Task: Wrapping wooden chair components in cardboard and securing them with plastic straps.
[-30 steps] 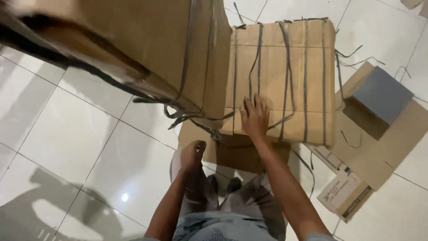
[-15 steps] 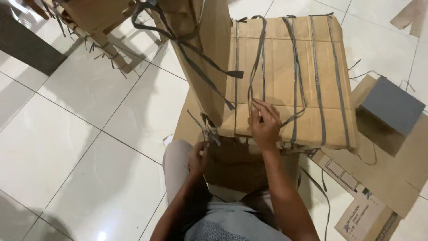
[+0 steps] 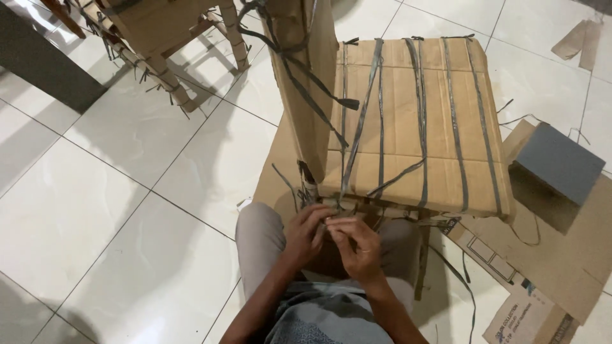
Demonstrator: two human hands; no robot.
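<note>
Both hands working a strap end at the near edge of the cardboard-wrapped piece

Left hand and right hand meet, touching, just below the cardboard-wrapped seat, fingers pinched shut on a dark plastic strap that runs up over the cardboard right above them. A grey box sits well off to the right on flattened cardboard, white tiled floor all around.

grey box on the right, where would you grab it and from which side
Probably across its two opposite side walls, hand coming from above. The grey box sits tilted on a flattened cardboard sheet, its broad flat top facing up and its edges free, with nothing lying on it.
</note>
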